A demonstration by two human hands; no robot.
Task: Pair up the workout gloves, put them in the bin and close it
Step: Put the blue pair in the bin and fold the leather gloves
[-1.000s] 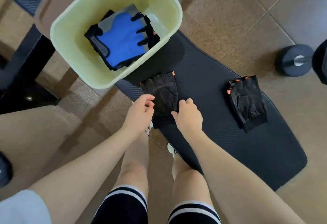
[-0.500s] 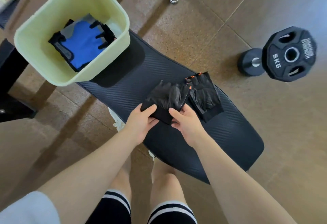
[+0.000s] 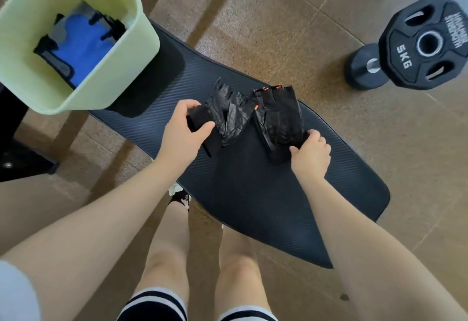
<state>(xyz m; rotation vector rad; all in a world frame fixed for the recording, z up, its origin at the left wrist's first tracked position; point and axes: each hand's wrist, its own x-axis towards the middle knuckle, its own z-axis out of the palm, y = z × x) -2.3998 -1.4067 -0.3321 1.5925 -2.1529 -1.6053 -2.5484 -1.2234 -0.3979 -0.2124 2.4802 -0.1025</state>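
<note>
Black mat [image 3: 253,194] carried the green bin [image 3: 141,49] at its far-left end, up-left of both hands, the left hand [image 3: 182,135] nearer it pinching one black glove's [image 3: 230,115] cuff, the right hand [image 3: 310,153] pinching the other glove [image 3: 278,113], cuffs toward the person.

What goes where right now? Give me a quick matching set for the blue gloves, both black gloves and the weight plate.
Things:
1. blue gloves
2. left black glove
3. right black glove
4. weight plate

Places:
A. on the floor beside the mat
B. held by the right hand
C. inside the bin
D. held by the left hand

Pairs: 1-C, 2-D, 3-B, 4-A
</note>
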